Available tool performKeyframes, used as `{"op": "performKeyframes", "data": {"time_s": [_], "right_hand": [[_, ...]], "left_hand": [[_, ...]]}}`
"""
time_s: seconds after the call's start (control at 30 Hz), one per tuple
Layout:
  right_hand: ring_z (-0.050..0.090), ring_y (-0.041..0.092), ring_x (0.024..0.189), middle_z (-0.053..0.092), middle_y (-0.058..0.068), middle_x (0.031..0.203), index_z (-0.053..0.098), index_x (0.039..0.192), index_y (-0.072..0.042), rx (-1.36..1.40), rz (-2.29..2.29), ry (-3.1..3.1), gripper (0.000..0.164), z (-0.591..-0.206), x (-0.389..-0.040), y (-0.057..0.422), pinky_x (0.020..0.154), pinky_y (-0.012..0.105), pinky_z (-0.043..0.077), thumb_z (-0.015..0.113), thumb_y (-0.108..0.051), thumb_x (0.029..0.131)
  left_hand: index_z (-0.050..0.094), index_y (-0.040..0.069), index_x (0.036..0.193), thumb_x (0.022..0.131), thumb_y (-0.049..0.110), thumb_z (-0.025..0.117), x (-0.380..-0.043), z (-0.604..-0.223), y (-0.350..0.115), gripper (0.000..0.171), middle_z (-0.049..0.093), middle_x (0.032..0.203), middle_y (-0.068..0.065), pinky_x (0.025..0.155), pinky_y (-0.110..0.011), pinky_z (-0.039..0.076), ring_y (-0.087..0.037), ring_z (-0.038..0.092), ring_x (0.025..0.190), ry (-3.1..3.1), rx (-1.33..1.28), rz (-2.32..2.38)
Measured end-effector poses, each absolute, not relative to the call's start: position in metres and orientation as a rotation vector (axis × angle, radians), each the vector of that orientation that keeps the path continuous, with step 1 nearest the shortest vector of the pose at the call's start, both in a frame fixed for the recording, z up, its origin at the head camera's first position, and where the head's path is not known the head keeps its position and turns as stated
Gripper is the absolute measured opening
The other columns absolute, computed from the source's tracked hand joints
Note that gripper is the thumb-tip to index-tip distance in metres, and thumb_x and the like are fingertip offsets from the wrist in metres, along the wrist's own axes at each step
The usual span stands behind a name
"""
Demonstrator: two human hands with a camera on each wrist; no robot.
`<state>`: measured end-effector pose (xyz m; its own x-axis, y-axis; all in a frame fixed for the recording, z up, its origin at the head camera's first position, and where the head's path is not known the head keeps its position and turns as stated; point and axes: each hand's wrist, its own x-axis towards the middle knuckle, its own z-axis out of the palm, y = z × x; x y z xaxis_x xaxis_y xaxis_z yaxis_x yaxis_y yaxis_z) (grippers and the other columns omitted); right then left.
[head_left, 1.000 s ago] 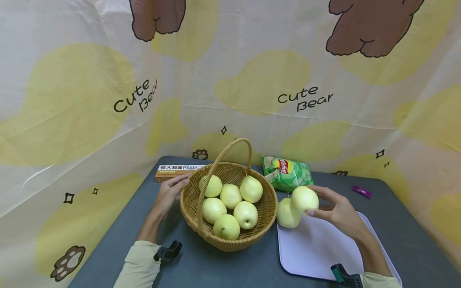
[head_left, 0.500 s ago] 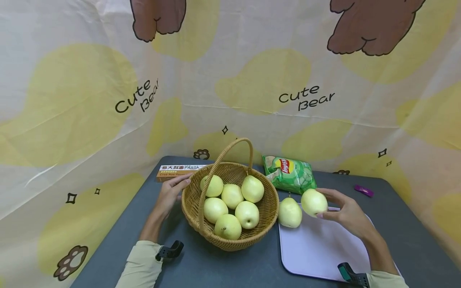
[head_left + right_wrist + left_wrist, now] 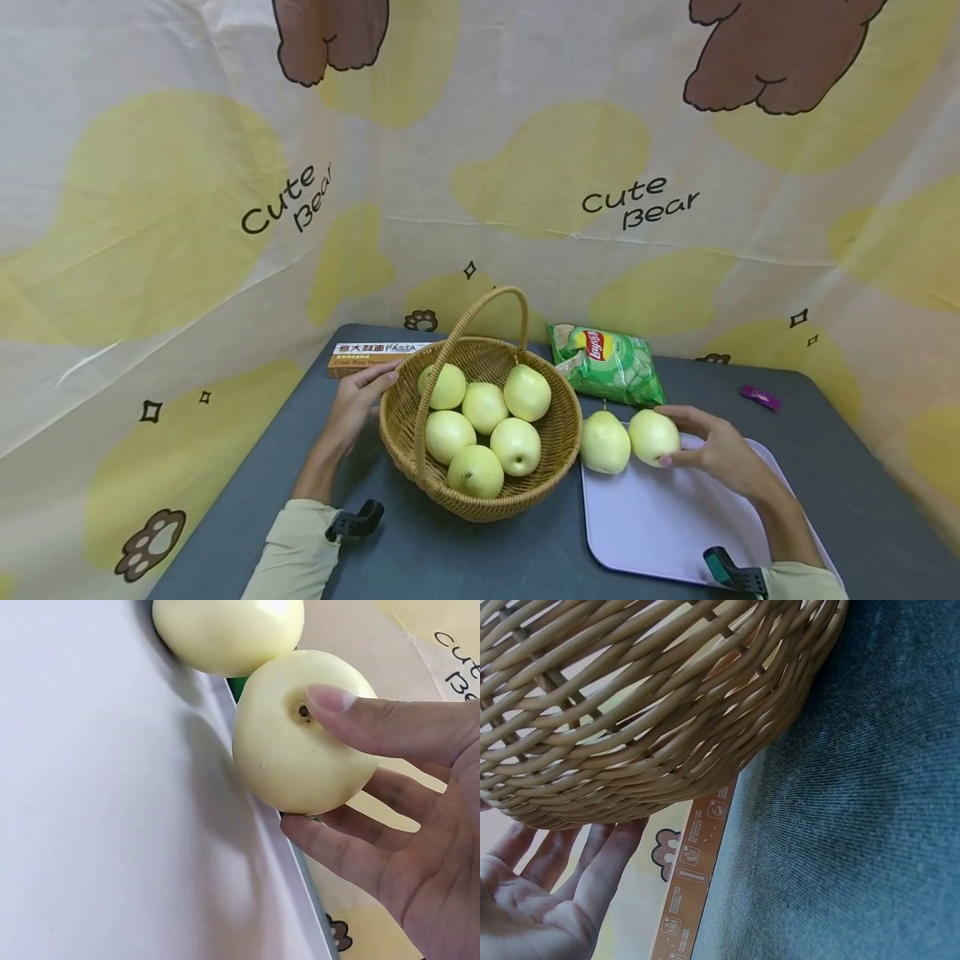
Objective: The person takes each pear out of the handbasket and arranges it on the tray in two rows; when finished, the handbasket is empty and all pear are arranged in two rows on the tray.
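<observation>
A wicker basket with a tall handle stands on the table and holds several pale yellow-green pears. My left hand touches the basket's left rim with fairly straight fingers; the left wrist view shows its palm apart from the weave, the fingertips partly hidden. On the right, my right hand holds a pear at the far left part of the lilac tray. Its thumb lies by the pear's dimple, with fingers on the other side. Another pear sits upright right beside it, between it and the basket.
A green chip bag lies behind the tray. A pasta box is at the back left, partly behind the basket. Far right on the grey table lies a small purple packet. A printed cloth hangs behind the table.
My right hand has moved the pear right, away from in front of the other pear, then down to the tray beside it. My left hand has stayed at the basket rim.
</observation>
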<state>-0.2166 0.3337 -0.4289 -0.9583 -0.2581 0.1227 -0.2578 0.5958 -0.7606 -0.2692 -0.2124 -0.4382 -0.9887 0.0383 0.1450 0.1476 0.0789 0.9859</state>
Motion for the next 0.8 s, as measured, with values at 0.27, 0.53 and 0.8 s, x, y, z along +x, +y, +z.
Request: {"op": "performKeyframes", "data": {"time_s": [0.27,0.53,0.8], "right_hand": [[0.051,0.056,0.137,0.058,0.027,0.149,0.059,0.147,-0.005,-0.431,-1.324,2.767,0.071,-0.4343,-0.2193,0.3343,0.100,0.074,0.047,0.090,-0.018,0.084],[0.049,0.057,0.137,0.055,0.029,0.150,0.057,0.149,-0.006,-0.474,-1.333,2.728,0.073,-0.4348,-0.2190,0.3357,0.098,0.065,0.051,0.089,-0.016,0.084],[0.047,0.057,0.139,0.055,0.028,0.151,0.056,0.151,-0.008,-0.482,-1.338,2.708,0.071,-0.4337,-0.2182,0.3366,0.099,0.071,0.048,0.087,-0.018,0.087]], "left_hand": [[0.061,0.000,0.147,0.109,0.030,0.061,-0.2683,-0.4369,-0.2121,0.047,0.059,0.148,-0.023,0.082,-0.031,0.066,-0.005,0.070,0.107,-2.250,-0.176,-2.068],[0.061,0.000,0.147,0.110,0.028,0.061,-0.2676,-0.4368,-0.2113,0.047,0.059,0.149,-0.024,0.082,-0.031,0.065,-0.004,0.071,0.106,-2.242,-0.159,-2.086],[0.061,0.000,0.147,0.109,0.029,0.061,-0.2678,-0.4366,-0.2113,0.047,0.060,0.148,-0.023,0.083,-0.030,0.065,-0.005,0.071,0.107,-2.247,-0.165,-2.078]]}}
